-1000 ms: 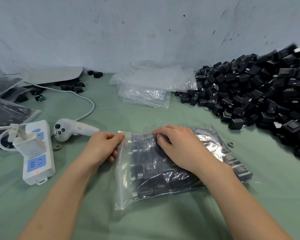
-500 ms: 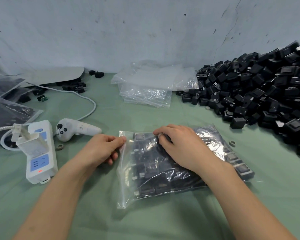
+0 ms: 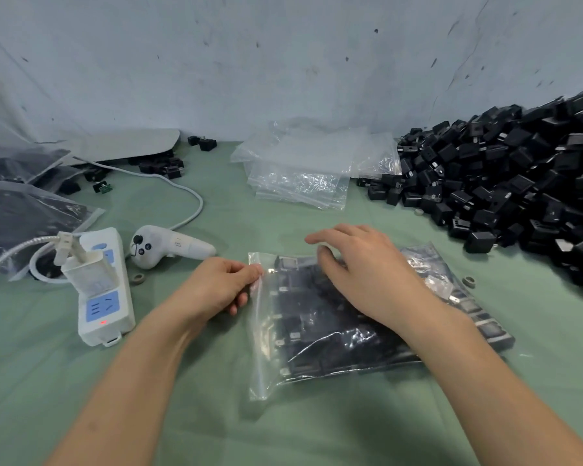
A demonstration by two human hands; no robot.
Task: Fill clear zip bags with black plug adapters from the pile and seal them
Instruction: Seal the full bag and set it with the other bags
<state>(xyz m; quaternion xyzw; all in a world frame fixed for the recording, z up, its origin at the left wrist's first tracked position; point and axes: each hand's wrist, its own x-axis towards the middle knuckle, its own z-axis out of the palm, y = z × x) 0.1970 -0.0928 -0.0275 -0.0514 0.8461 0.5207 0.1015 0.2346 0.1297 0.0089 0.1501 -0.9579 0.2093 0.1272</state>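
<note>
Items I log from the head view:

1. Filled zip bag [image 3: 334,341]: clear, packed with black adapters, lying flat on the green cloth [image 3: 300,432] at centre, directly in front of me, zip edge to the left.
2. Left hand [image 3: 216,287]: fingers curled, thumb and forefinger pinching the bag's upper-left corner at the zip edge.
3. Right hand [image 3: 367,277]: fingers stretched and relaxed, gripping nothing, spread over the bag's far half. The fingertips are blurred, so I cannot tell whether the palm touches the plastic.
4. Pile of black plug adapters [image 3: 519,183]: heaped against the wall at right, near the bag but apart from it.
5. Stack of empty zip bags [image 3: 303,173]: beyond the filled bag, just beside the pile's left edge.
6. Power strip [image 3: 105,297]: white, red light on, left of my left hand, with a white charger plugged in.
7. White handheld controller [image 3: 162,247]: just beside the strip.
8. Packed bags [image 3: 21,216]: far left edge.
</note>
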